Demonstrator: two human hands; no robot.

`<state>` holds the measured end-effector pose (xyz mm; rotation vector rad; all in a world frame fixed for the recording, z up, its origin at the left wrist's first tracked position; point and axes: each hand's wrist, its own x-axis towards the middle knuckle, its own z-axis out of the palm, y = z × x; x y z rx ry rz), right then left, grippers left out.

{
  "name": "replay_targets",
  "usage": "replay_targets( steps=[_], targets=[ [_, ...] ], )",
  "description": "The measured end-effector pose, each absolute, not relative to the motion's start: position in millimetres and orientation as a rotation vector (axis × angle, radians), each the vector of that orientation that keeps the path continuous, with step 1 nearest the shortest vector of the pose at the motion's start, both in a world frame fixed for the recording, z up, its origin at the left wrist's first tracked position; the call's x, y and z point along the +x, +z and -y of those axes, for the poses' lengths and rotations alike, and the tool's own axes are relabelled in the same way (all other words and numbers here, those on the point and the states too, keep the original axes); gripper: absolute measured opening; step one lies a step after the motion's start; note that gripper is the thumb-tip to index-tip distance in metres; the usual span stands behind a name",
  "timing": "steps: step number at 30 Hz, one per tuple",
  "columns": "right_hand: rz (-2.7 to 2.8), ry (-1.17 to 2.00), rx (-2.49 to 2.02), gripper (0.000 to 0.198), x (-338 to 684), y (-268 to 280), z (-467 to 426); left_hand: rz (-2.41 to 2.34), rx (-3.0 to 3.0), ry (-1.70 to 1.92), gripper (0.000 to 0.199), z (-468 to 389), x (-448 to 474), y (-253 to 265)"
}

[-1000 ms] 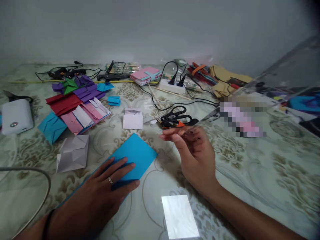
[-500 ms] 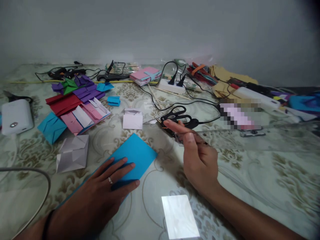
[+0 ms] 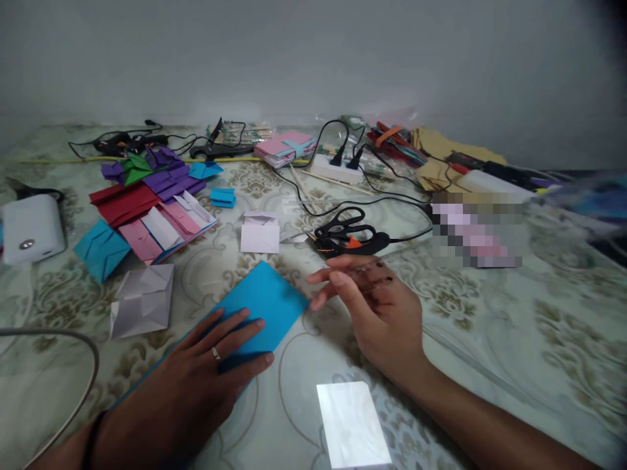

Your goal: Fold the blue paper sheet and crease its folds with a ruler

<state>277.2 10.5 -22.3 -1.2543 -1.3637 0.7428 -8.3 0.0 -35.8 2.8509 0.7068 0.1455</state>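
Note:
A sheet of blue paper (image 3: 267, 297) lies slantwise on the patterned tablecloth. My left hand (image 3: 210, 365), wearing a ring, rests flat on it with fingers spread. To its right, my right hand (image 3: 377, 300) hovers near the paper's right corner. Its fingers are loosely bent and apart, with no object plainly between them. Behind that hand lie black-handled scissors (image 3: 345, 225) and a black corded tool (image 3: 367, 247) with an orange part. A small white card (image 3: 353, 424) is on the cloth below the right hand.
Folded paper pieces lie at left: red (image 3: 125, 203), pink (image 3: 137, 236), blue (image 3: 102, 249) and white (image 3: 144, 300). A white power bank (image 3: 33, 228) sits far left. Farther back stand a power strip (image 3: 337, 168) with cables and a paper stack (image 3: 284, 149). Items at the right edge are blurred.
My right hand has turned, lowered and loosened its fingers. The clear ruler-like strip that stretched from it to the right no longer shows there. My left hand and the blue paper have not moved.

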Motion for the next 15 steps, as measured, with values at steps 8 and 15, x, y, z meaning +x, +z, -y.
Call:
replay_targets(
  steps=[8,15],
  targets=[
    [1.321,0.944,-1.197,0.012,276.7,-25.7,-10.0,-0.688,2.817,0.162,0.074,-1.0,-8.5,-35.5],
    [1.440,0.805,-1.235,0.020,280.6,-27.5,-8.8,-0.703,2.837,0.171,0.071,-0.1,-8.7,-36.4]
  ],
)
